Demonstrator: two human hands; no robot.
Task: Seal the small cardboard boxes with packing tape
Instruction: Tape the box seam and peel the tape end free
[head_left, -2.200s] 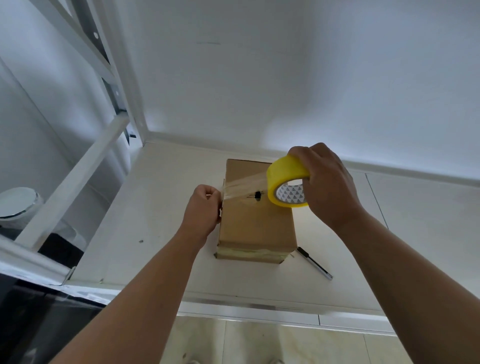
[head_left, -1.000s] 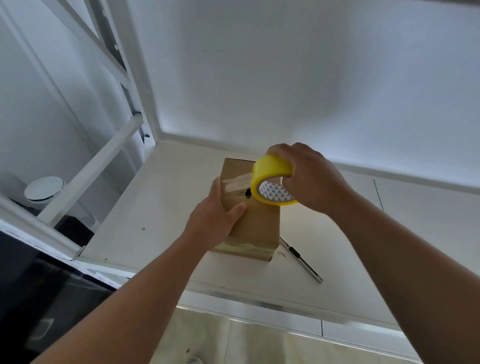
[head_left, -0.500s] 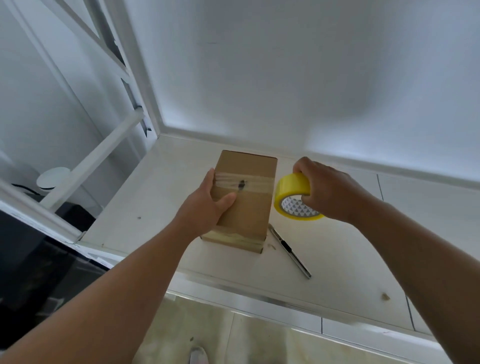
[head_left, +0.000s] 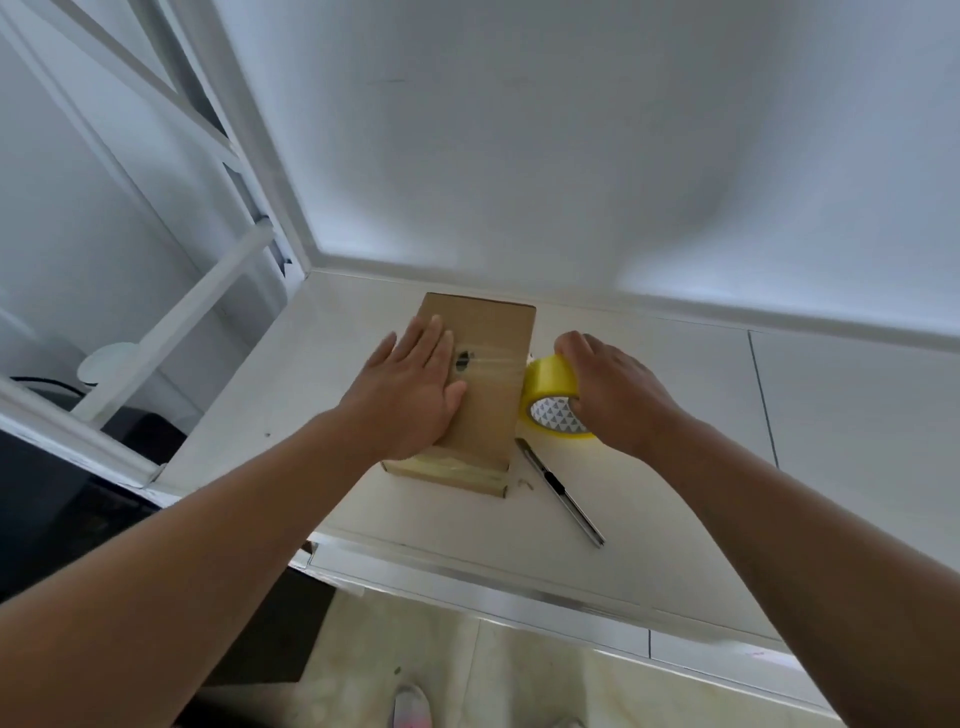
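Cardboard box (head_left: 493, 415) lies flat on the white bench (head_left: 649, 467). Left hand (head_left: 410, 395) presses it down, grip flat and empty. Right hand (head_left: 618, 395) has its grip wrapped round the yellow tape roll (head_left: 550, 384) at the box's right edge. Best to pull the strip taut down that side, with the knife (head_left: 563, 493) just beside.

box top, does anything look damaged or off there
Yes: a dark spot sits in the top of the cardboard box, right beside the left hand, under the clear tape strip running to the tape roll held by the right hand. Hole or stain, I cannot tell.
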